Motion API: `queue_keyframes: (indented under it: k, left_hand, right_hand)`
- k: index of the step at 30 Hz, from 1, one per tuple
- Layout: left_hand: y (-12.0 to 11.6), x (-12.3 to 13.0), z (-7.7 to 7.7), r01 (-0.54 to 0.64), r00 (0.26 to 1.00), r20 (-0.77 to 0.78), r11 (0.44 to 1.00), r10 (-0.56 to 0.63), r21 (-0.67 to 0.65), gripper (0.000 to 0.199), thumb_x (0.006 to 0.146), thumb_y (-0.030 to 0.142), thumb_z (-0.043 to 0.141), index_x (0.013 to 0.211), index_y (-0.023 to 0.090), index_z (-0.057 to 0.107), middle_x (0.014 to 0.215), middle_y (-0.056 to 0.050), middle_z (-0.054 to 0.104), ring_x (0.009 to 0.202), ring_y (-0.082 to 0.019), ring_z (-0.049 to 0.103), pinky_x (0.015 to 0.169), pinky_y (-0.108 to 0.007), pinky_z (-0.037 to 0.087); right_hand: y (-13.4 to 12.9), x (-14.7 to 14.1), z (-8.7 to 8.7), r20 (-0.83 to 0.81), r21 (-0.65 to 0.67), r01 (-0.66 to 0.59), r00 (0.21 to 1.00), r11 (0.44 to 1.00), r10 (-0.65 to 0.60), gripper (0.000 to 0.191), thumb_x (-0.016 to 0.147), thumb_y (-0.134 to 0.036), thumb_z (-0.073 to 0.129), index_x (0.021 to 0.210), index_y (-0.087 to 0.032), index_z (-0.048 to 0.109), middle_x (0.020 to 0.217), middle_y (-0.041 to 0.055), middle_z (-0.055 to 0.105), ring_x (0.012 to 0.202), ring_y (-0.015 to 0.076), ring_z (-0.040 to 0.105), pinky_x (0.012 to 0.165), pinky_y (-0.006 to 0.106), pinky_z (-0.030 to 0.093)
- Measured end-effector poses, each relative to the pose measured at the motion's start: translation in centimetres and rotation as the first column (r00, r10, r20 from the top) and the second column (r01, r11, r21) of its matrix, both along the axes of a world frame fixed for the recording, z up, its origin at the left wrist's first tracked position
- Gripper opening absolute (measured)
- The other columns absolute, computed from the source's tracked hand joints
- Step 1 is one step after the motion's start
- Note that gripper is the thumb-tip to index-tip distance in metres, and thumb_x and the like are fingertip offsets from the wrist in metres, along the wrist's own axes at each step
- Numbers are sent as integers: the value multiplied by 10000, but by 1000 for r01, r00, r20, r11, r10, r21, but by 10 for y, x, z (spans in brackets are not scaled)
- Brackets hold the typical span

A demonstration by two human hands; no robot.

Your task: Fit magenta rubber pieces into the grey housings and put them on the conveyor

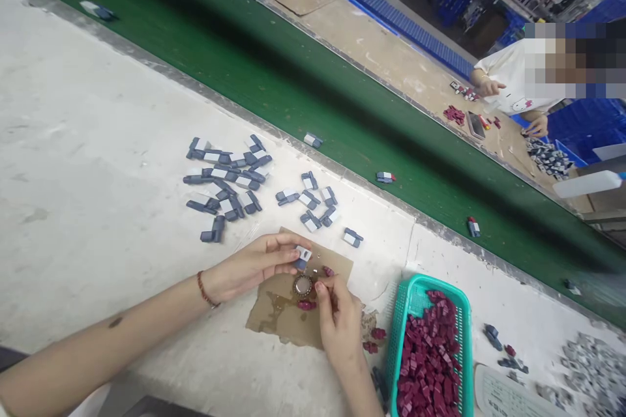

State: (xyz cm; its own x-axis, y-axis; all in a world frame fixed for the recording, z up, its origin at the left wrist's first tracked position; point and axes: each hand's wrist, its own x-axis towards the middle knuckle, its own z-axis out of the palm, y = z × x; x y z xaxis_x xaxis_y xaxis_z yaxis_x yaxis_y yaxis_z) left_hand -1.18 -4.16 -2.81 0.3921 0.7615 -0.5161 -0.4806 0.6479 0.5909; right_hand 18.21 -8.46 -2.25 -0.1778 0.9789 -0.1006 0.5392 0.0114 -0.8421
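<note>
The left hand (254, 264) pinched a grey and blue plastic part (302, 258) between thumb and fingers, above the brown cardboard (278, 313) on the counter (147, 221). The right hand's (341, 319) grip was pressed together just beside a small round dish (302, 285); whether it held anything tiny could not be told. One dark red piece (306, 305) lay near the dish on the cardboard. Beyond the hands, loose blue and grey parts (225, 172) lay in groups. To the right stood a green basket (394, 345) filled with dark red pieces (430, 358).
</note>
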Motion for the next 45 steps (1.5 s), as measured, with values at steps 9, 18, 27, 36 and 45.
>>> queue_keyframes:
  k: [9, 18, 27, 36, 45]
  left_hand:
    - [-14, 13, 1, 59, 995, -81, 995, -52, 81, 341, 542, 266, 912, 778, 156, 691, 773, -19, 737, 683, -139, 665, 655, -230, 535]
    - [-27, 24, -2, 46, 994, -100, 995, -36, 93, 372, 526, 313, 913, 785, 156, 695, 704, -10, 750, 659, -138, 691, 649, -224, 565]
    - [-27, 26, 4, 7, 967, -252, 983, 40, 182, 298, 524, 284, 896, 698, 164, 686, 771, -38, 772, 692, -177, 712, 652, -256, 594]
    - [-30, 25, 10, 133, 906, -421, 969, -32, 211, 307, 494, 308, 880, 677, 183, 667, 759, -49, 767, 713, -220, 720, 662, -283, 601]
    - [44, 17, 49, 322, 597, -796, 878, 102, 354, 398, 634, 459, 748, 918, 185, 703, 840, -52, 769, 764, -229, 689, 732, -303, 545]
  right_hand:
    - [0, -11, 8, -575, -219, 254, 746, 942, -335, 343, 831, -532, 643, 760, -201, 586, 454, -81, 449, 384, 86, 397, 380, 186, 307]
    - [-5, -17, 9, -537, -162, 284, 778, 945, -326, 336, 865, -509, 615, 765, -188, 621, 477, -64, 472, 424, 90, 419, 426, 199, 348]
    - [-7, -14, 6, -353, 33, 219, 915, 975, -194, 179, 910, -328, 573, 825, -196, 659, 752, 34, 711, 680, 162, 661, 613, 246, 509]
    - [-13, -5, 22, -247, 66, 121, 964, 991, -101, 176, 905, -295, 550, 865, -183, 680, 759, 35, 706, 639, 154, 626, 588, 242, 485]
    - [-35, 126, 51, 325, 194, 347, 860, 917, -394, 183, 876, -267, 552, 980, -223, 696, 982, 87, 674, 938, 267, 622, 823, 383, 485]
